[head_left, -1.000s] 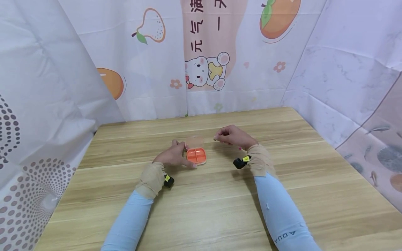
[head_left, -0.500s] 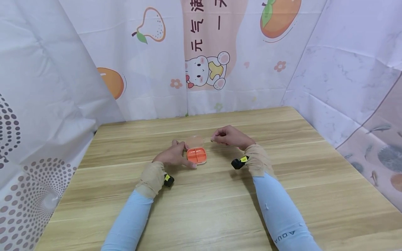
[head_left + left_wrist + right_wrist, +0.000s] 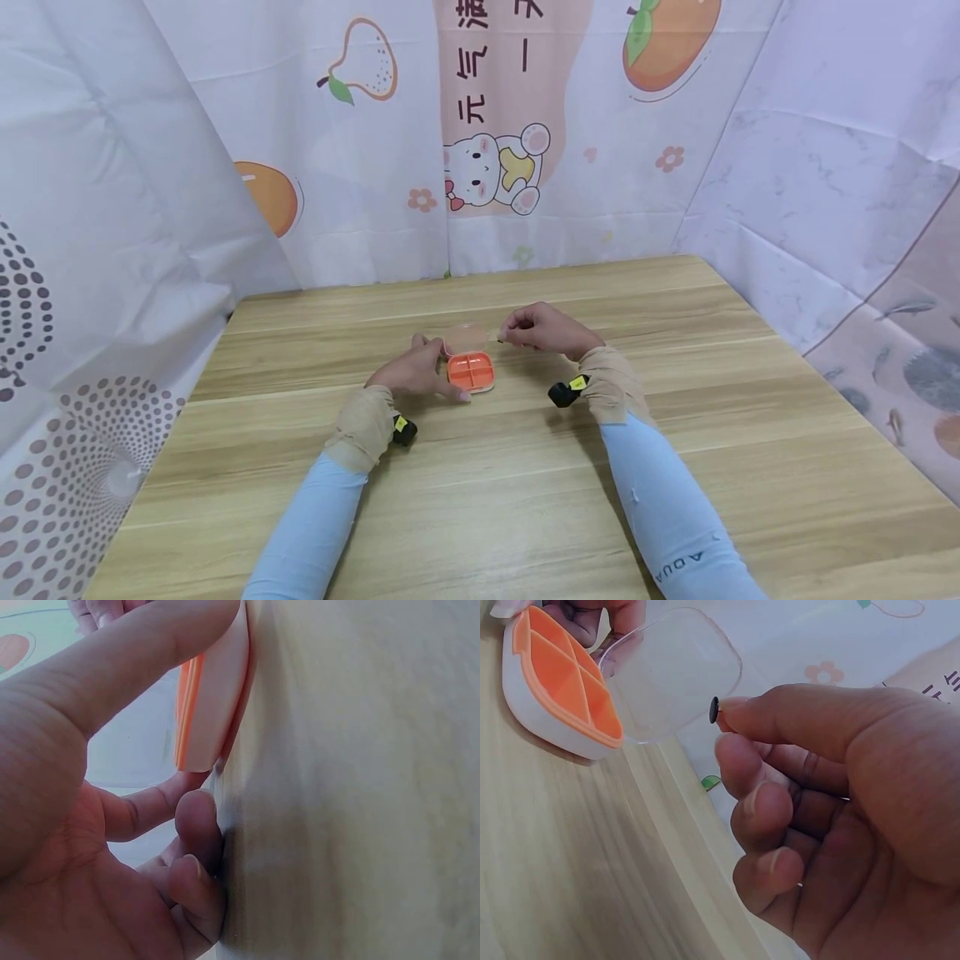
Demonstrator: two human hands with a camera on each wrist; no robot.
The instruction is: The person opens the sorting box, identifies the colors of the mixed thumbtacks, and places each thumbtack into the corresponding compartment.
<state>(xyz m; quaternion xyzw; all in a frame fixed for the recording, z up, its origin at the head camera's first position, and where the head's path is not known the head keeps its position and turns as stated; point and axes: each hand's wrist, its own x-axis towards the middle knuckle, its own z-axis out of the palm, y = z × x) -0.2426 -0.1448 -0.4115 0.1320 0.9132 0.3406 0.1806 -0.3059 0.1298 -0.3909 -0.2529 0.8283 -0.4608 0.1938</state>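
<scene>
A small pill box (image 3: 470,372) with an orange divided inside and a white outer shell sits on the table. Its clear lid (image 3: 676,675) stands open on the far side. With the thumb along the near side and the index finger at the back, my left hand (image 3: 412,372) holds the box at its left. My right hand (image 3: 551,329) is raised to the right of the lid. Between thumb and index finger it pinches a small black disc (image 3: 714,710), seen nearly edge-on, whose exact kind I cannot tell. The compartments that show in the right wrist view hold nothing visible.
The wooden table (image 3: 480,500) runs back to a printed curtain (image 3: 375,167), with more curtain hanging at both sides. Black wrist cameras (image 3: 564,394) are strapped under both wrists.
My right hand has moved a little left toward the lid, carrying the black disc. A pink dot seen on the table beside the right wrist is now hidden. The left hand stays on the box.
</scene>
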